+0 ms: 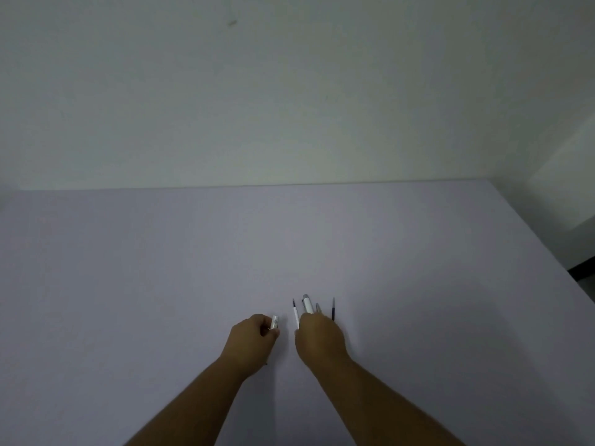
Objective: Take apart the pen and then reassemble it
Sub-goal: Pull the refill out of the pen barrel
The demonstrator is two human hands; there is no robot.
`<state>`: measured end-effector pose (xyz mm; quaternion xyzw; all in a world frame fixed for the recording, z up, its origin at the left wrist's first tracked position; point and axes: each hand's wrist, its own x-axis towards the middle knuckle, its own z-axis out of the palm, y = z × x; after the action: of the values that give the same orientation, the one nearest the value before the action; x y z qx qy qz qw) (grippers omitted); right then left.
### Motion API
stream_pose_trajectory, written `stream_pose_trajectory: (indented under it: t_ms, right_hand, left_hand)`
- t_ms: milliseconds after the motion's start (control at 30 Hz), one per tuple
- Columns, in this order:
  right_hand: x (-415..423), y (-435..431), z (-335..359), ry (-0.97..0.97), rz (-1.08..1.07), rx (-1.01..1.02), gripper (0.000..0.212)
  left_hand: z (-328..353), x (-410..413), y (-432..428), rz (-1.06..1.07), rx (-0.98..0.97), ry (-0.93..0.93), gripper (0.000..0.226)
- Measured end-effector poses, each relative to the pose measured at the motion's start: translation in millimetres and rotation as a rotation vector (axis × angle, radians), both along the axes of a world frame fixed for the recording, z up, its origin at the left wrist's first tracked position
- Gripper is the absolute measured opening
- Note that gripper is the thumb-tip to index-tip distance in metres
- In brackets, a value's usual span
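Pen taken apart, near front edge of tabletop (pixel 193 252). Small white cap piece (pixel 275 321) pinched in left hand (pixel 252 341). Pen barrel (pixel 307 304) and thin refills (pixel 333 312) gripped in closed right hand (pixel 320 338). Parts light, smooth, slippery; refills bendy, best held mid-length
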<state>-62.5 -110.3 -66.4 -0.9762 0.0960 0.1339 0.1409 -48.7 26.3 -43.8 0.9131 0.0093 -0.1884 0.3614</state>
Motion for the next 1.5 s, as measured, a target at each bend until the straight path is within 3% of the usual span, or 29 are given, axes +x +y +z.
stream_pose_trajectory:
  t_ms: [100,300,400,933,1100,1300,1400,1500]
  right_hand:
    - [1,1,6,0.03,-0.144,0.127,0.023]
    - [13,-10,31,-0.114,-0.482,0.771,0.015]
    - [14,-14,39,-0.11,-0.554,0.922,0.011]
    - [6,-19,39,-0.056,-0.494,1.032,0.018]
    - [16,-28,46,-0.18,-0.58,1.1,0.023]
    - [12,-28,42,0.033,-0.337,1.009,0.025]
    - [14,-32,41,-0.044,-0.487,1.021,0.035]
    - [21,-46,39,-0.153,-0.541,0.692,0.028]
  left_hand:
    - [-1,-2,2,0.007,-0.008,0.017,0.021]
    - [0,-3,1,-0.035,-0.002,0.019,0.019]
    - [1,-3,-3,-0.056,-0.017,0.021,0.018]
    - [10,-5,-12,-0.084,-0.059,-0.016,0.005]
    - [12,-5,-11,-0.143,-0.036,-0.049,0.016]
    - [16,-4,-18,-0.116,-0.077,-0.036,0.016]
    - [17,-2,-18,-0.112,-0.09,-0.027,0.008]
    - [14,0,-15,-0.096,-0.099,-0.007,0.009]
